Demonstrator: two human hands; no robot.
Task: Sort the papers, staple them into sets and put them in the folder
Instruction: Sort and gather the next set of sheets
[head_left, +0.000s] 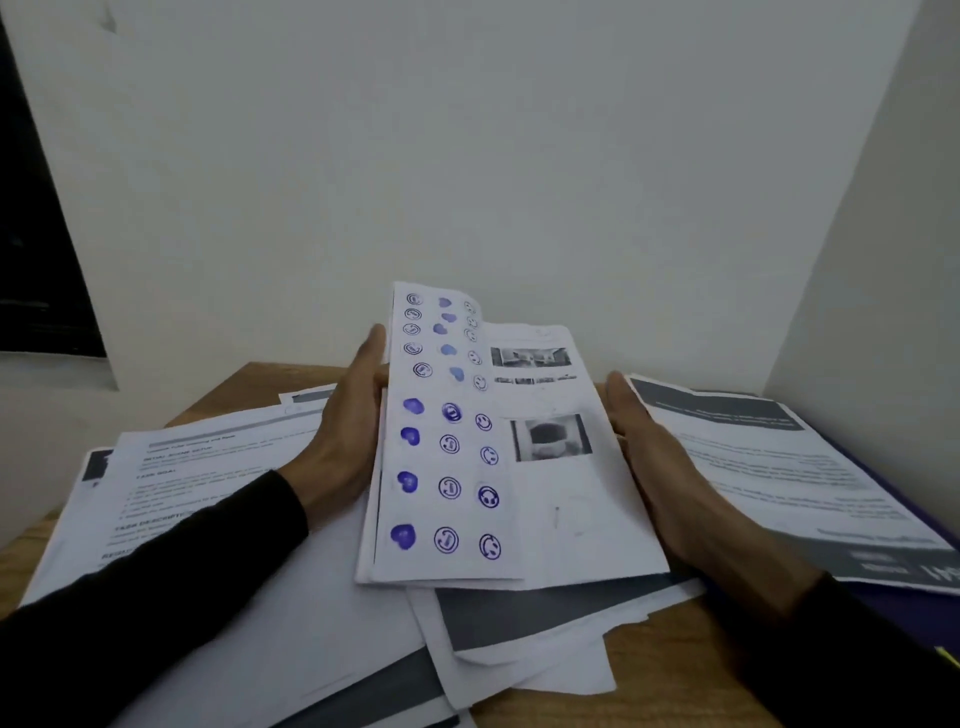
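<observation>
A stack of papers stands tilted on its lower edge in the middle of the table. Its front sheet carries rows of blue stamp marks; the sheet behind shows grey photos. My left hand presses flat against the stack's left edge, fingers straight. My right hand presses flat against the right edge, fingers straight too. A dark blue folder lies at the right under a printed sheet. No stapler is in view.
Loose printed sheets cover the left of the wooden table. More sheets, some with grey bands, lie under the stack near the front edge. White walls close off the back and right.
</observation>
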